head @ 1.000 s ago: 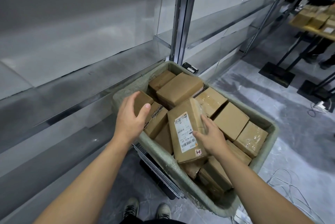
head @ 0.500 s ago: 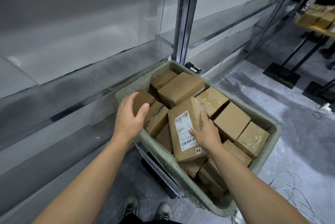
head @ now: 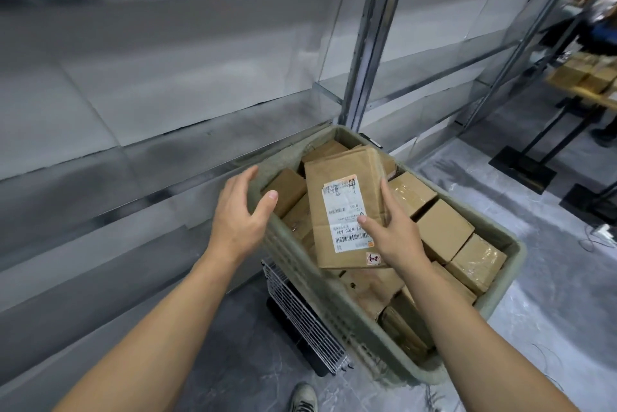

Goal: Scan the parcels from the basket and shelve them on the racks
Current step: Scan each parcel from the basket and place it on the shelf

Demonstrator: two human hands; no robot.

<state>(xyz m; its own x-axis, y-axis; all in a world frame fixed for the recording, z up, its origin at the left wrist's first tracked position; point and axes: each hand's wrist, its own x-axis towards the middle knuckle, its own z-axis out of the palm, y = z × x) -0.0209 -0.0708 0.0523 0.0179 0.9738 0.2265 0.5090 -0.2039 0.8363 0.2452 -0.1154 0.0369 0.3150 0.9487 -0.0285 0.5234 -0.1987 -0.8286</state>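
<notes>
A grey-green basket (head: 337,311) holds several brown cardboard parcels. My right hand (head: 395,234) grips a long flat parcel (head: 337,178) with a white barcode label, raised and tilted above the others, thumb on the label. My left hand (head: 238,211) hovers open at the basket's left rim, fingers spread, just left of a small box (head: 287,189) and not touching the held parcel.
Metal racks (head: 370,44) with bare grey shelves stand behind and to the left of the basket. A wire cart frame (head: 307,321) sits under the basket. At the far right a table (head: 587,81) carries more parcels, with a person beside it. Cables lie on the floor.
My right hand has lifted the labelled parcel up off the pile and tilted it toward me. My left hand has come off the small box and opened beside the rim.
</notes>
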